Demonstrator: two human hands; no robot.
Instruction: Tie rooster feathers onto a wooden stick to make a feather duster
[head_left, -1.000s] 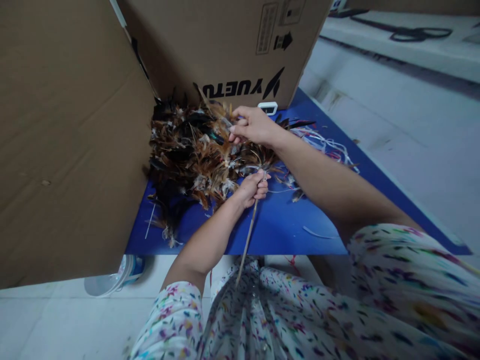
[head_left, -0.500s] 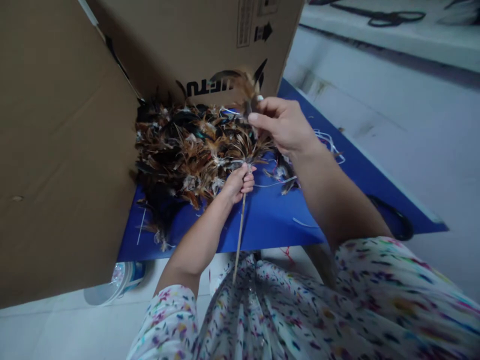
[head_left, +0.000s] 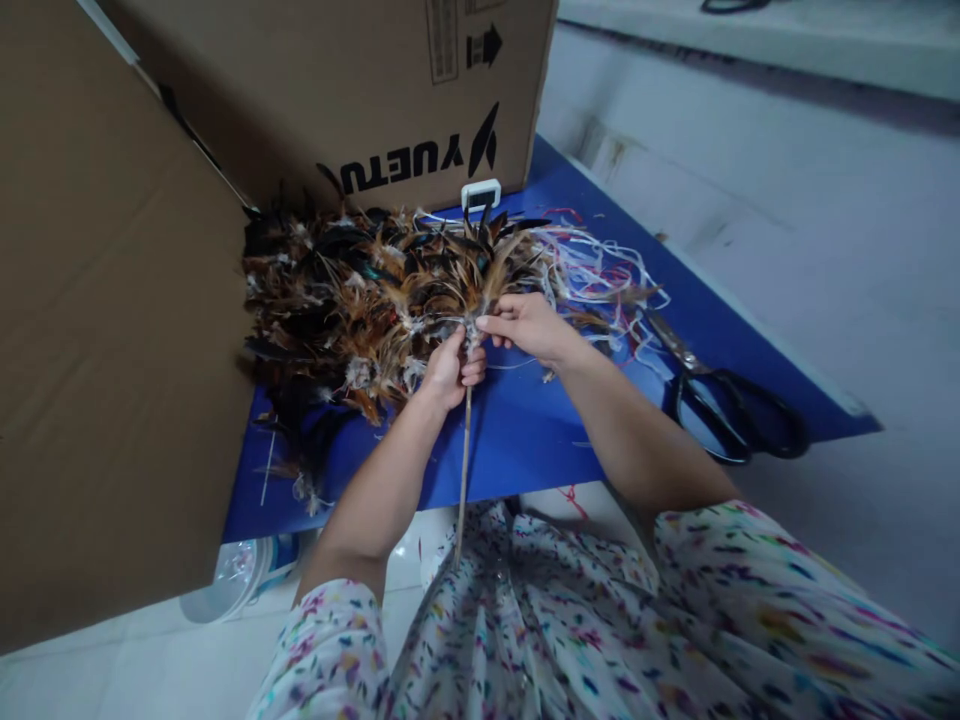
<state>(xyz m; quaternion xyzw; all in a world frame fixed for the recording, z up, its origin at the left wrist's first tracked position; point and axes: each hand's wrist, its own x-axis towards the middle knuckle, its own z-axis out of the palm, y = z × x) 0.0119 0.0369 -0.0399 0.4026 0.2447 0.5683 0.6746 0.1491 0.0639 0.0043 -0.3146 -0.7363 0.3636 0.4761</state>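
Note:
My left hand point(head_left: 453, 370) is closed round the upper end of a thin stick point(head_left: 464, 450), which slants down to my lap. Brown and black feathers point(head_left: 469, 275) fan out above that fist, at the stick's top. Pinched in my right hand point(head_left: 529, 328) is a tuft of brown feathers point(head_left: 501, 272), its base against the stick's head just above my left thumb. Behind and to the left of my hands lies a broad heap of loose feathers point(head_left: 330, 290).
Cardboard boxes point(head_left: 360, 90) wall the left and back of the blue table point(head_left: 540, 420). Black-handled scissors point(head_left: 739, 410) lie right of my right forearm, near tangled white and red strings point(head_left: 600, 265). A small white device point(head_left: 481, 194) stands at the back; a bucket point(head_left: 229, 580) is below.
My right hand has come down and inward with the feather tuft, from above the heap to the stick's head. My left hand keeps its grip. The view has shifted, baring the scissors and strings.

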